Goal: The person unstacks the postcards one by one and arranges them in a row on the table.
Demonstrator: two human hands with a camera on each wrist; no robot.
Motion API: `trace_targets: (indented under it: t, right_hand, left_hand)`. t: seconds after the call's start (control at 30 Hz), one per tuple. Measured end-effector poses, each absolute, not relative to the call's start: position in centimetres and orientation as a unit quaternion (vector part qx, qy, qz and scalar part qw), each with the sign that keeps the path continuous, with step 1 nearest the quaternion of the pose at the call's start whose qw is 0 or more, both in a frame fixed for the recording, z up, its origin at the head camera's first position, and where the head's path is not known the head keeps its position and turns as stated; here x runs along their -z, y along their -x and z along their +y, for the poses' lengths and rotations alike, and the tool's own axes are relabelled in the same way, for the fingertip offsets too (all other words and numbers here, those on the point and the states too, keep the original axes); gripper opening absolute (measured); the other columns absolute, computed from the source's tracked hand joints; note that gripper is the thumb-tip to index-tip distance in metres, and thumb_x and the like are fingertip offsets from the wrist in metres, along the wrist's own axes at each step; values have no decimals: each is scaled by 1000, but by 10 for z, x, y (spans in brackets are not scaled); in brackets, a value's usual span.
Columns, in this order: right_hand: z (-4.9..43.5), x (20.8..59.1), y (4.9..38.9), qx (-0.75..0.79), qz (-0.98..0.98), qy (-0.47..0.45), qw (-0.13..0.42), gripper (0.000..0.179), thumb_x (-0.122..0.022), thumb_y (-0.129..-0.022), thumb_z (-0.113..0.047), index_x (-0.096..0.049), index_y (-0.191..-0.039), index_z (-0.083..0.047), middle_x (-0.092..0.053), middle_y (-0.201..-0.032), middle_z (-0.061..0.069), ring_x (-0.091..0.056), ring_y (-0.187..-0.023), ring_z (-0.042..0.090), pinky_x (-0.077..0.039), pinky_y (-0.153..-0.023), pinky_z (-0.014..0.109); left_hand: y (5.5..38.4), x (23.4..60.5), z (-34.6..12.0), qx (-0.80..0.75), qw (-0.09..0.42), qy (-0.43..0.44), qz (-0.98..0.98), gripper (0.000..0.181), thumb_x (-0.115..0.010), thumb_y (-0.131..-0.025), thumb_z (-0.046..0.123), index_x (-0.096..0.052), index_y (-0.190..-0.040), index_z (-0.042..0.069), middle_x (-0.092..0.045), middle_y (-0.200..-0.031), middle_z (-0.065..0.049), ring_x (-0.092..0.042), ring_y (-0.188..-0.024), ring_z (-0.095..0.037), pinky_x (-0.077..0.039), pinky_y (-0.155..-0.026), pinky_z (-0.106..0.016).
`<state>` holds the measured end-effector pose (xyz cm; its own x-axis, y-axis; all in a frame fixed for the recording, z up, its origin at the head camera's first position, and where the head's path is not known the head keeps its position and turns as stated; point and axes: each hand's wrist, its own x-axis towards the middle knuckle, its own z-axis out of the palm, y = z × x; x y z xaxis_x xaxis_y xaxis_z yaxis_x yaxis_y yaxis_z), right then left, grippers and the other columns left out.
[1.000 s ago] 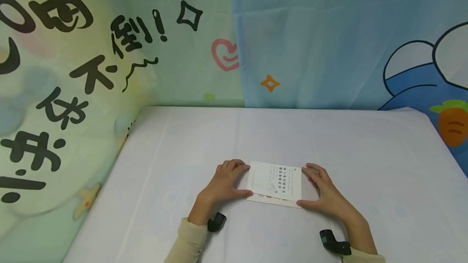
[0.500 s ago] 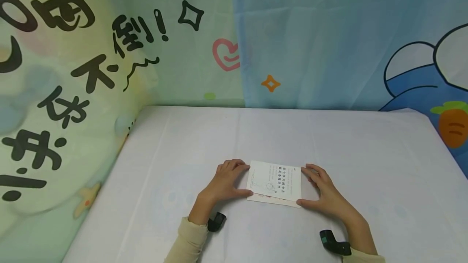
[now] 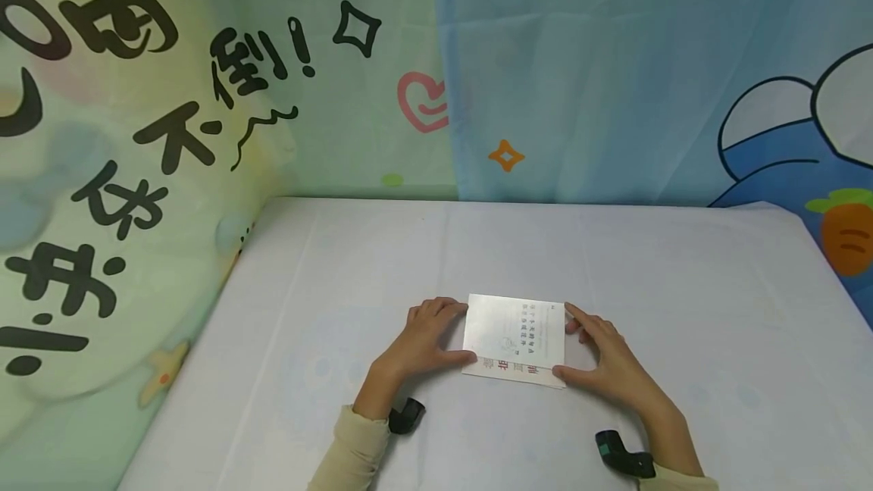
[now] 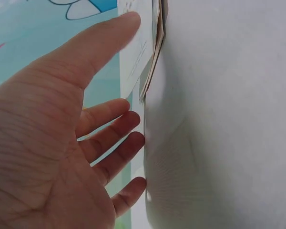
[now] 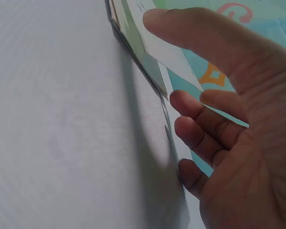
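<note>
While the left hand (image 3: 423, 339) and the right hand (image 3: 603, 351) each grip a short end of the white card (image 3: 494, 328) between thumb and fingers, its long axis runs roughly from 9 to 3 o'clock. The card lies at 3 o'clock of the left hand and 9 o'clock of the right, neither clearly nearer. Raised off the tabletop (image 3: 341, 264), it leaves a strip of the red-printed pile (image 3: 518, 372) showing along its 6 o'clock side.

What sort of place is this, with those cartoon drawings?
Probably an indoor recording booth: cartoon-printed curtains hang behind a white-covered table, and black wrist-worn devices suggest the handiwork is being filmed.
</note>
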<state>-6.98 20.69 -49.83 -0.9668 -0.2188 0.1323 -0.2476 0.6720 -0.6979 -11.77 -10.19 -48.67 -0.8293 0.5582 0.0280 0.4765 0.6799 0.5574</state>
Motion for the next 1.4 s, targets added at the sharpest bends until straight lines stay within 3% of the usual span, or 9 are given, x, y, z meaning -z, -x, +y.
trace_targets:
  t: [0.1,0.27,0.43,0.63,0.87,1.07,1.4]
  right_hand:
    - [206,498,71,-389,-913,-123,18,94,-88,-67,-22,-40,-143,4,-53,-101,3,-40,-91,15,-31,-82,39]
    - [206,497,72,-408,-903,-132,35,95,-89,-67,-17,-38,-143,8,-48,-90,0,-40,-82,10,-30,-75,23]
    - [205,496,72,-427,-894,-130,40,96,-89,-67,-12,-35,-143,10,-47,-88,1,-41,-76,8,-32,-72,17]
    - [204,497,72,-435,-890,-129,47,99,-88,-67,-7,-31,-148,6,-49,-92,5,-43,-76,9,-35,-70,15]
    - [201,497,71,-468,-875,-119,38,103,-86,-69,-1,-25,-152,-1,-54,-104,12,-49,-74,7,-40,-68,13]
    - [197,493,70,-497,-856,-128,58,95,-84,-69,3,-32,-148,3,-55,-109,18,-50,-72,8,-42,-64,15]
    - [184,492,71,-493,-863,-68,90,75,-82,-72,4,-46,-138,3,-58,-105,15,-52,-76,4,-43,-67,11]
  left_hand:
    - [117,485,-100,-296,76,-285,908,69,-79,-80,36,-50,-137,9,-52,-133,-8,-44,-126,-27,-29,-104,-48]
    - [117,486,-98,-319,77,-284,901,72,-80,-81,33,-46,-140,9,-53,-135,-8,-43,-128,-26,-27,-107,-48]
    - [117,488,-97,-342,73,-283,893,76,-81,-80,29,-43,-142,7,-57,-129,-5,-45,-126,-24,-28,-105,-46]
    - [120,488,-97,-396,85,-290,867,76,-81,-80,15,-40,-142,-1,-61,-113,-7,-54,-106,-20,-38,-101,-36]
    - [121,488,-98,-424,93,-295,852,76,-79,-80,4,-37,-143,-3,-61,-109,-7,-60,-86,-14,-45,-92,-32]
    - [121,488,-97,-430,85,-291,850,76,-78,-80,1,-37,-143,-4,-62,-107,-8,-61,-82,-15,-46,-88,-31]
    - [122,486,-100,-439,83,-264,855,71,-76,-83,6,-39,-143,-1,-62,-101,-6,-58,-81,-14,-47,-77,-27]
